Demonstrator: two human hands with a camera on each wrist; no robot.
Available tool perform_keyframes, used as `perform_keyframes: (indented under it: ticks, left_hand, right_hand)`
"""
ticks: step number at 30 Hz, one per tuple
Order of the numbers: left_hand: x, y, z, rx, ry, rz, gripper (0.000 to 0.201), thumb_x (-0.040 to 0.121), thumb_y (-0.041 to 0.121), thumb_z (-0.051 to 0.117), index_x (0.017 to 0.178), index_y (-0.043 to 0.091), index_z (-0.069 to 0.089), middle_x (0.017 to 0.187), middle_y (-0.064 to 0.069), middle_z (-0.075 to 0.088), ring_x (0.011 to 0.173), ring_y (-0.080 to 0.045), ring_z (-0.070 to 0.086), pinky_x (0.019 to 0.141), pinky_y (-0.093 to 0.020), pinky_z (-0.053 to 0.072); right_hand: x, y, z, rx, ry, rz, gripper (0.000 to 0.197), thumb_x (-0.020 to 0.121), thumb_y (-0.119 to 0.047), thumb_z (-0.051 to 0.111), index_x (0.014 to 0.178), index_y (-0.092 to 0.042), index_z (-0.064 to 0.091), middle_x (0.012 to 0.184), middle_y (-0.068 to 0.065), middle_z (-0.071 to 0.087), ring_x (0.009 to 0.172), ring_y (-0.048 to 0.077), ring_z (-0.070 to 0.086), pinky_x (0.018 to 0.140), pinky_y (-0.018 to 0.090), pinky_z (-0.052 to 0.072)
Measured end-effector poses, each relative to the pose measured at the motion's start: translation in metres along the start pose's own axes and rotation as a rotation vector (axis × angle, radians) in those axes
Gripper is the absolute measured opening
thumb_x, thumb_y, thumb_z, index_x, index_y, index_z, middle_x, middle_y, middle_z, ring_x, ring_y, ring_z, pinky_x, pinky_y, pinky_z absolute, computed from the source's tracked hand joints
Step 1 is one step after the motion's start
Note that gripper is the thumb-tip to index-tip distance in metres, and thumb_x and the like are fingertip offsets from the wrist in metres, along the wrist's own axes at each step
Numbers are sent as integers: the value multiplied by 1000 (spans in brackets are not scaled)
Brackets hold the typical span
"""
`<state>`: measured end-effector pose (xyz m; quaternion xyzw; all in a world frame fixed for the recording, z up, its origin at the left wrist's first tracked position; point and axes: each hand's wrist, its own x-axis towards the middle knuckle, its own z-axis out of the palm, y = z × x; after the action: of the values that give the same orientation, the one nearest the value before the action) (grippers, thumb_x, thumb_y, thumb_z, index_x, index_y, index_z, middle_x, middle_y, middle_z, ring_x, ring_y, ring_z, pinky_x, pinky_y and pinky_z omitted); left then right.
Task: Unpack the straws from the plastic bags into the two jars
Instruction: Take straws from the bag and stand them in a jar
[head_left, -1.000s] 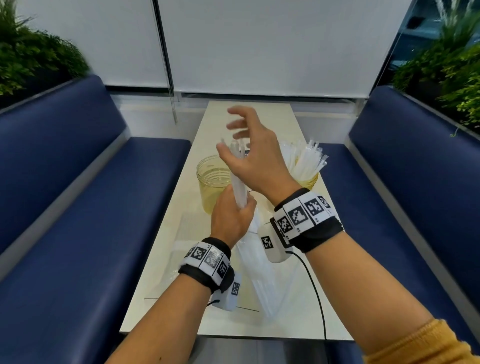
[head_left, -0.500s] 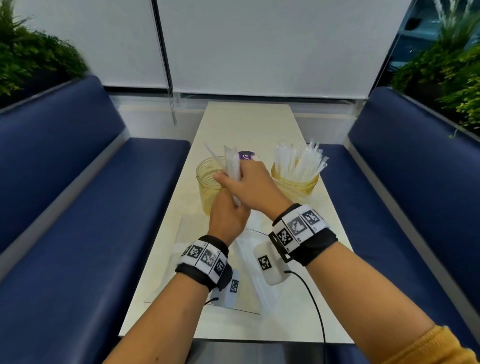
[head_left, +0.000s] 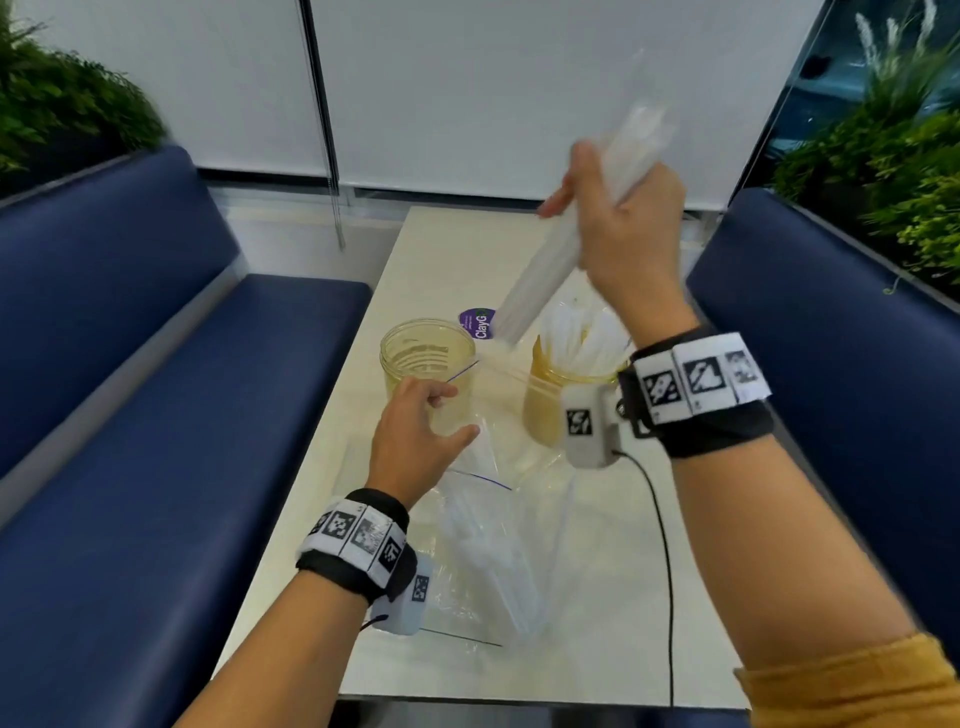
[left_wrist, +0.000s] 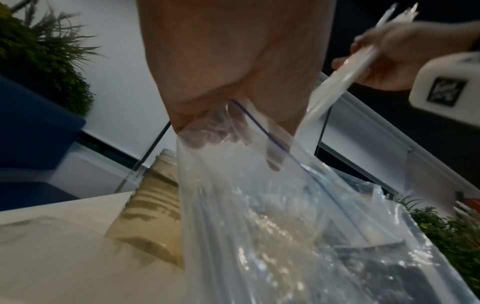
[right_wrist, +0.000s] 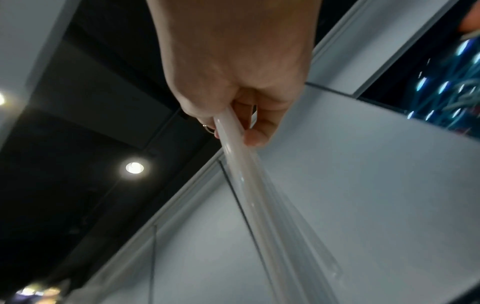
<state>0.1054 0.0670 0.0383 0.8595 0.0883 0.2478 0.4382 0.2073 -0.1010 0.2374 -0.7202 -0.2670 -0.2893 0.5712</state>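
The right hand (head_left: 626, 234) gripped a lifted bundle of straws (head_left: 540, 280) while the left hand (head_left: 415, 436) pinched the bag (head_left: 483, 545) open; next, probably, lowering them into the empty jar (head_left: 428, 364).

Head view bright, evenly lit; wrist views dim; motion blur throughout; wide-angle edge distortion.

Right hand (head_left: 621, 234) raised, fingers curled in grip; left hand (head_left: 415, 441) low, pinching.

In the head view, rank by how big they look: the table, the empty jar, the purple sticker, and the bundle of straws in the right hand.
1. table
2. bundle of straws, raised nearer the camera, so its rank above the jar is unsure
3. empty jar
4. purple sticker
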Motion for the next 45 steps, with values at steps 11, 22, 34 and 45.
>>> perform_keyframes:
  ticks: [11, 22, 34, 45]
  left_hand:
    - [-2, -11, -21, 83, 14, -48, 43, 75, 25, 86, 112, 28, 64, 99, 17, 51, 78, 11, 48, 69, -16, 39]
    - [3, -2, -26, 105, 11, -38, 36, 80, 27, 83, 108, 34, 62, 100, 13, 53, 75, -4, 51, 71, -20, 47]
    - [5, 12, -28, 92, -3, 1, 30, 84, 15, 76, 109, 27, 66, 98, 11, 56, 73, -12, 53, 72, -26, 50]
    - [4, 26, -26, 31, -80, -5, 47, 81, -4, 60, 120, 22, 64, 120, 8, 61, 88, -14, 61, 87, -36, 55]
  right_hand:
    - [11, 136, -2, -361, -275, 235, 49, 104, -40, 47, 84, -5, 75, 57, -10, 54, 43, -4, 50, 47, 9, 36]
    - [-34, 186, 10, -609, -272, 489, 44, 84, -43, 75, 109, -9, 62, 100, 8, 65, 105, 28, 62, 83, 35, 50]
    - [-3, 184, 13, -797, -556, 265, 38, 105, -24, 41, 136, -10, 57, 135, 14, 60, 120, 33, 57, 98, 41, 46]
    - [0, 95, 3, -720, -331, -97, 30, 98, -37, 49, 100, -17, 72, 98, 2, 70, 92, 22, 62, 80, 37, 52]
